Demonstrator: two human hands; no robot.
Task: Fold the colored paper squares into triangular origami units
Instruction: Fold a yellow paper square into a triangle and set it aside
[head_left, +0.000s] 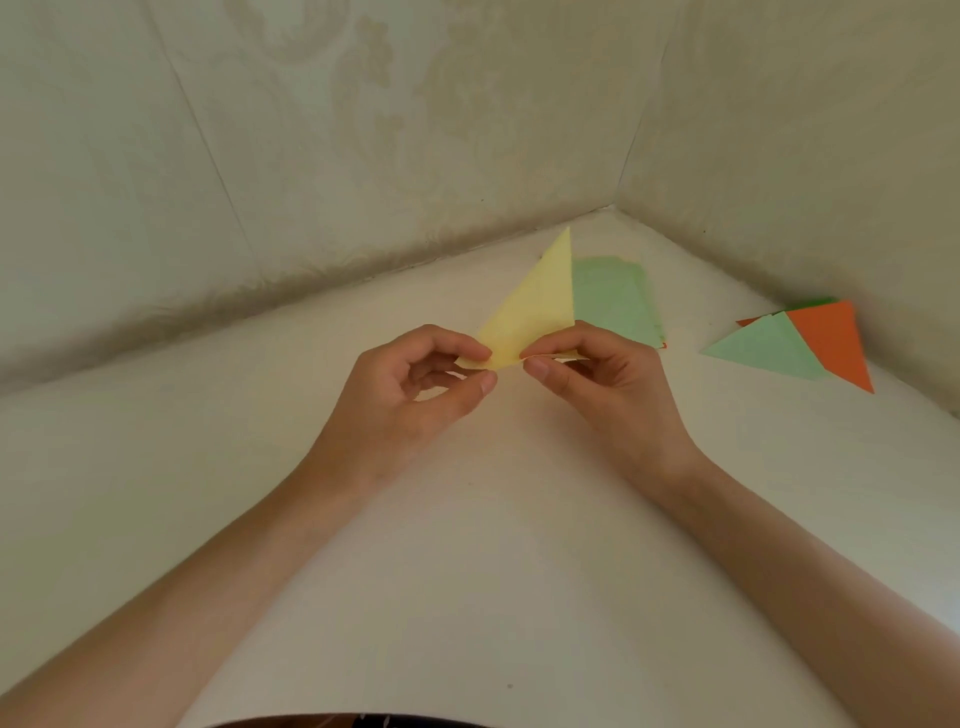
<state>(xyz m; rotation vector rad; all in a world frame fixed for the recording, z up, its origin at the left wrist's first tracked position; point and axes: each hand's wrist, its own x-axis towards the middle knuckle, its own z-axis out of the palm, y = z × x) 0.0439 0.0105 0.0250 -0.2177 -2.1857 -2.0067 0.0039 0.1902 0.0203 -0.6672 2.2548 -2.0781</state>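
A yellow paper (535, 306), folded into a triangle, stands up above the white table (467, 519) with its tip pointing away from me. My left hand (410, 389) pinches its lower left corner between thumb and forefinger. My right hand (597, 374) pinches the lower right edge the same way. Behind it lies a stack of flat squares with a light green sheet (613, 301) on top. At the right lie folded triangles: a light green one (763, 348) overlapping an orange one (836, 343).
The table sits in a corner, with pale patterned walls (311, 156) at the back and on the right. A dark edge of clothing (337, 721) shows at the bottom of the view.
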